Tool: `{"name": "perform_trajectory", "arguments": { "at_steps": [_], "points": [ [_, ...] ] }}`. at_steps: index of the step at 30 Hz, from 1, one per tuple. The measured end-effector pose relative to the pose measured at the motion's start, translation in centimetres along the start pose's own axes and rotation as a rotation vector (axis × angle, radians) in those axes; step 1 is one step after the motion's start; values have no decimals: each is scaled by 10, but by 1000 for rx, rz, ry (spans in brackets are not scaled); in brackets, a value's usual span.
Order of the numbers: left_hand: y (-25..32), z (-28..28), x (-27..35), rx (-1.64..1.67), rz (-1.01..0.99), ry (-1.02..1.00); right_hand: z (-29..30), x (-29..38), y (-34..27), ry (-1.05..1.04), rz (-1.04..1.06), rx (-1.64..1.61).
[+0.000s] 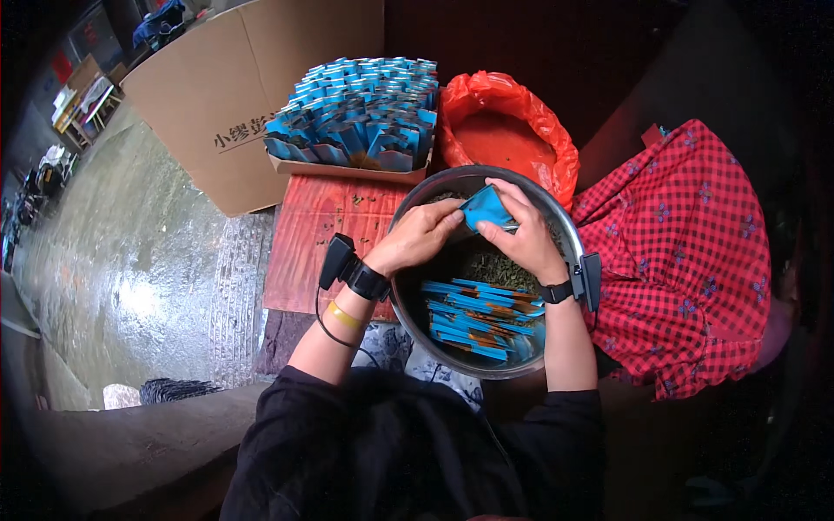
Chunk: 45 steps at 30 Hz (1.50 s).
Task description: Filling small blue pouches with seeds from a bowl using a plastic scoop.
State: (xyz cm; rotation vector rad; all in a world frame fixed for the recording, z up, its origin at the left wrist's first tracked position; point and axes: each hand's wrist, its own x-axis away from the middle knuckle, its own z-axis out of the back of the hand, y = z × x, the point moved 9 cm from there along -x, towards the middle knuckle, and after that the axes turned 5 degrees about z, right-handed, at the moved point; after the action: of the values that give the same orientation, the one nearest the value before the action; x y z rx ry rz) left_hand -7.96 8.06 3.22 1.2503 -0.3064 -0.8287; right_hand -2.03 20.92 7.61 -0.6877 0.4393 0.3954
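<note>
Over a round steel basin [405,312], both my hands grip one small blue packet [485,210]. My left hand [420,233] pinches its left edge with thumb and fingers. On the packet's right side is my right hand [524,234], with the thumb across the near face and the fingers behind. Whether the packet holds anything cannot be seen. Dried green leaves [492,268], resembling tea, lie in the basin below. A stack of flat blue-and-orange packets [482,316] rests in the basin's near part, by my right wrist.
A shallow cardboard tray [352,170] packed with upright blue packets stands on a red wooden board [326,241] strewn with leaf bits. Behind it is a large cardboard box [202,98] bearing writing. A container lined with red plastic [505,140] and red checked cloth [677,260] flank the basin.
</note>
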Motion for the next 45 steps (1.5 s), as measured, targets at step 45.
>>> {"name": "perform_trajectory", "arguments": {
  "at_steps": [45],
  "points": [
    [-22, -13, -2, 276, 171, -200, -35, 22, 40, 42, -414, -626]
  ]
}}
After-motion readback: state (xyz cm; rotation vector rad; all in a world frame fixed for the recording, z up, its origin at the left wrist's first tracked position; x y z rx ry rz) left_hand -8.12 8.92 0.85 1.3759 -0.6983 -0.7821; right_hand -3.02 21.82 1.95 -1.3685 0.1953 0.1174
